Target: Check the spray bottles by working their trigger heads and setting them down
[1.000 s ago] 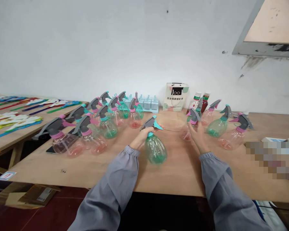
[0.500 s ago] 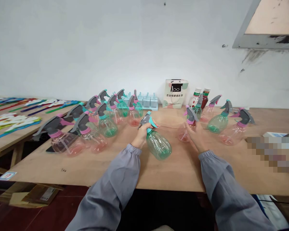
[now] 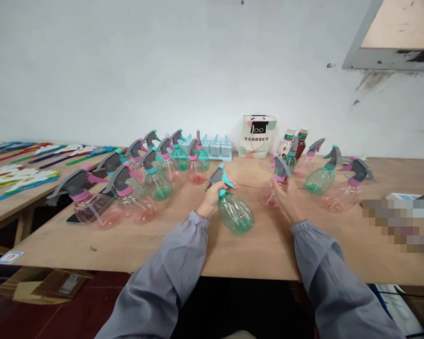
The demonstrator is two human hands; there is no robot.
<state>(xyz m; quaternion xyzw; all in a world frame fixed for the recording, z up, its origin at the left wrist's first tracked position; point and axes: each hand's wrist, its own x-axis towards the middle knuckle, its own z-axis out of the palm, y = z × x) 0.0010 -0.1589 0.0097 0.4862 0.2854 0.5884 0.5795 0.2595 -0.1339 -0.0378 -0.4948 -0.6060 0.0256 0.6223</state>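
Observation:
My left hand [image 3: 212, 198] is closed around the neck of a green spray bottle [image 3: 235, 214] with a grey and teal trigger head. The bottle leans, its base toward the lower right, over the front of the table. My right hand [image 3: 286, 201] is upright and open beside a pink spray bottle [image 3: 268, 194]. The hand covers part of that bottle, and I cannot tell whether they touch. Left of my hands, several pink and green spray bottles [image 3: 157, 184] stand grouped. Further right are another green spray bottle [image 3: 319, 180] and a pink spray bottle [image 3: 341, 197].
Against the wall stand a pale blue rack [image 3: 215, 149], a paper bag [image 3: 257, 136] and two bottles with green labels [image 3: 300, 141]. A dark flat object [image 3: 74, 218] lies under the left bottles. Flower-shaped items [image 3: 28, 174] cover another table at left.
My left hand has shifted slightly to the right with the green spray bottle, whose head is a little more upright. My right hand has stayed almost still.

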